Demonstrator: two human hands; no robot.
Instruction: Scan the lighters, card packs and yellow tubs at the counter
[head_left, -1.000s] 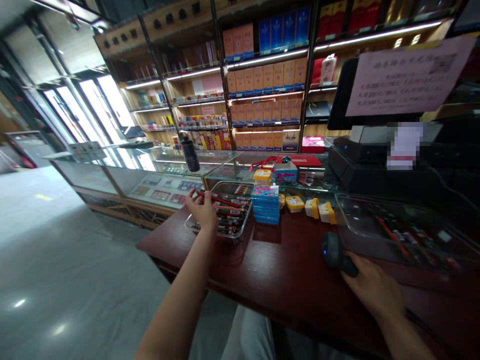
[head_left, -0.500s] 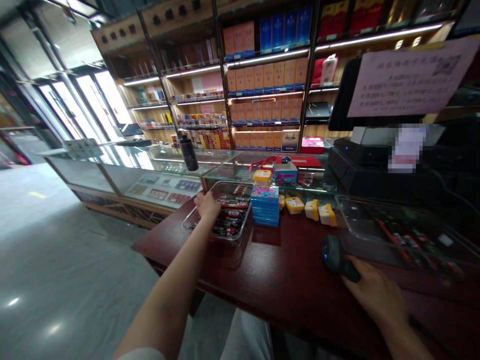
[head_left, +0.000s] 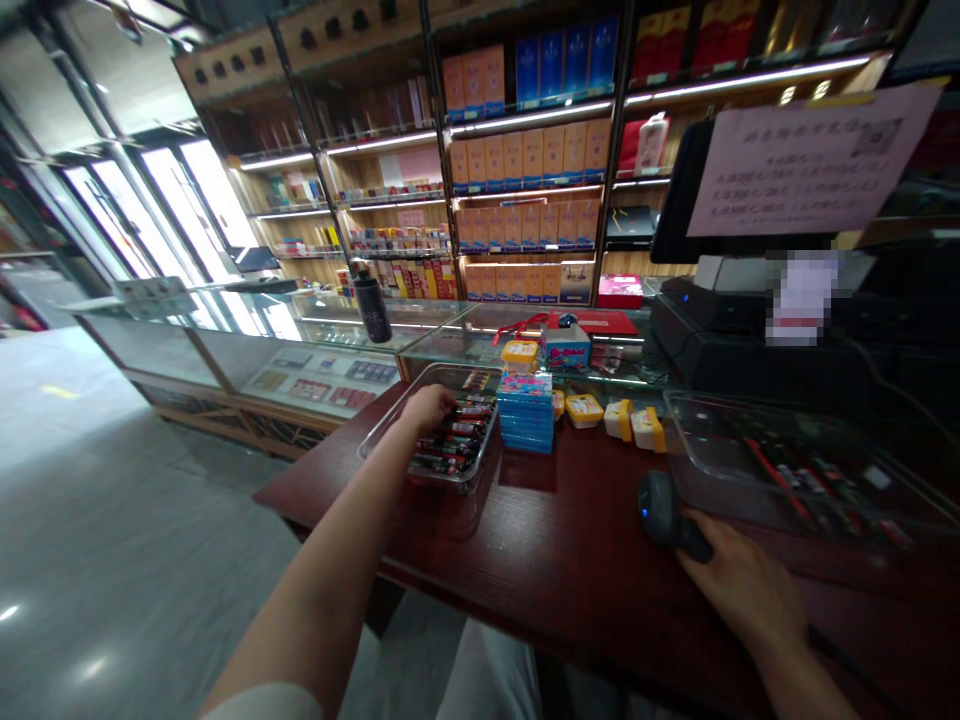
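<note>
My left hand (head_left: 429, 408) reaches over the left clear plastic tray (head_left: 369, 445), its fingers curled down at the dark, red-banded stick-shaped packets (head_left: 463, 428) lying inside. Whether those fingers pinch one of the packets is hidden. At the right, my right hand (head_left: 739, 575) is wrapped round the handle of a black barcode scanner (head_left: 660, 508), which has a small blue light on its head and rests low over the dark red table. Just right of the left tray stands a stack of blue flat boxes (head_left: 526, 420), with a yellow-lidded tub (head_left: 520, 354) on top.
Several yellow-lidded tubs (head_left: 584, 410) stand behind the table's middle. A second clear tray (head_left: 705, 465) with similar sticks lies at the right, below a monitor bearing a pink paper (head_left: 802, 170). A black bottle (head_left: 373, 308) stands on the glass counter (head_left: 322, 325).
My left hand has moved from the tray's left side rightward, over the packets. My right hand keeps the scanner at nearly the same place. The whole view has shifted slightly.
</note>
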